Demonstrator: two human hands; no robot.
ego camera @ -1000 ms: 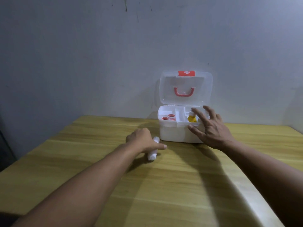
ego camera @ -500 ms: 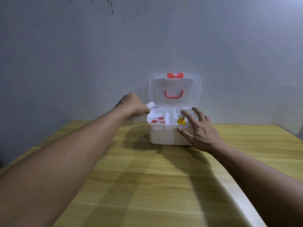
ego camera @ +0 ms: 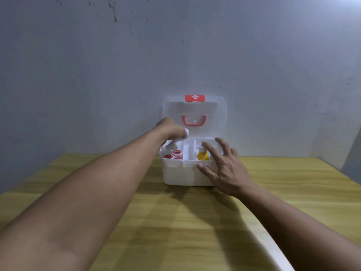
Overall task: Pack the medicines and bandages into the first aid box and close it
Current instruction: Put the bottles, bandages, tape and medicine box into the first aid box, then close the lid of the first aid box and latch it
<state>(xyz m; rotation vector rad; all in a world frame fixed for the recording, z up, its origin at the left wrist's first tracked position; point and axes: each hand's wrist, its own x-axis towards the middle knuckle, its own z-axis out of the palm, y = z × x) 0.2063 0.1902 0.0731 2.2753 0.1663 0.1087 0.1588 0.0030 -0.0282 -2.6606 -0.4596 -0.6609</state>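
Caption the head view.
Left hand lowers a white tube into the open first aid box; right hand steadies it.

Box on table, against wall; rolls inside left.

Left hand holding white tube over open first aid box, right hand steadying box front, wooden table

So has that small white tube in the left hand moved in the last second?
Yes. The small white tube has gone from the wooden table up and away into the left compartment of the open white plastic first aid box, gripped by the left hand.
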